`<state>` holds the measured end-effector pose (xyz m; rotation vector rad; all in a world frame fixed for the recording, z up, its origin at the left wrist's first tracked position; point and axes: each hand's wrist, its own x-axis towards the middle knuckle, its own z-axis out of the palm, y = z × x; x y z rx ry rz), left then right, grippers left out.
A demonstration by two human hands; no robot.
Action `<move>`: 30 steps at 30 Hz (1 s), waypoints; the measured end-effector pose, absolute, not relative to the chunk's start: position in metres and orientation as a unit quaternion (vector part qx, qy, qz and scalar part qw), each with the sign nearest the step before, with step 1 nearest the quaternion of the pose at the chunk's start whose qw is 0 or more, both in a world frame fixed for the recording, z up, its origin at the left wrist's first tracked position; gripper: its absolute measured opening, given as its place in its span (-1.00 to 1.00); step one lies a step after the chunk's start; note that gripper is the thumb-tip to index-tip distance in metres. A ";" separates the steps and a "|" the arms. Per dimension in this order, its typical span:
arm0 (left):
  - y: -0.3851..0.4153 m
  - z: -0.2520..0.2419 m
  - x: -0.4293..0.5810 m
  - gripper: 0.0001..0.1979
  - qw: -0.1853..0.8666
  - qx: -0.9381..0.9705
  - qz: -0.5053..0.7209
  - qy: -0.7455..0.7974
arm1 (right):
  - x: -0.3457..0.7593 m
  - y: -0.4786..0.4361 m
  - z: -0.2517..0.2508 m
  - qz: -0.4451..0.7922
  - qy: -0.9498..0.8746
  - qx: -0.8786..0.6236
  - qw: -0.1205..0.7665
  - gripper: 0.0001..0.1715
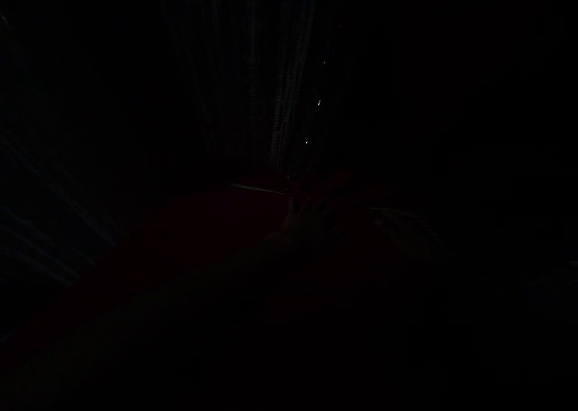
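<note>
The view is very dark. My left arm reaches in from the lower left, and my left hand lies on or just over a dark red surface that looks like cloth. Its fingers seem stretched out and apart, and nothing shows in them. A thin pale strip lies just beyond the hand, to the left. Right of the hand is a dim brownish shape with a pale edge; it may be my right hand, but its fingers cannot be made out.
Faint vertical folds, perhaps a hanging curtain, rise behind the red surface, with small bright specks beside them. More pale streaked folds show at the left. Darkness hides most of the right side.
</note>
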<state>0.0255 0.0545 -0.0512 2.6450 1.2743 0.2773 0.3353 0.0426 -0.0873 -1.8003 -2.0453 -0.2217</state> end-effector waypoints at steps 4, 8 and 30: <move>0.055 -0.053 0.025 -0.28 0.085 0.894 0.094 0.429 | 0.336 0.042 -0.086 -0.058 -0.724 -0.660 0.191 -0.29; 0.054 -0.052 0.025 -0.26 0.086 0.896 0.092 0.426 | 0.336 0.040 -0.086 -0.044 -0.727 -0.656 0.197 -0.29; 0.055 -0.050 0.024 -0.26 0.102 0.893 0.084 0.429 | 0.343 0.047 -0.096 -0.059 -0.734 -0.643 0.209 -0.27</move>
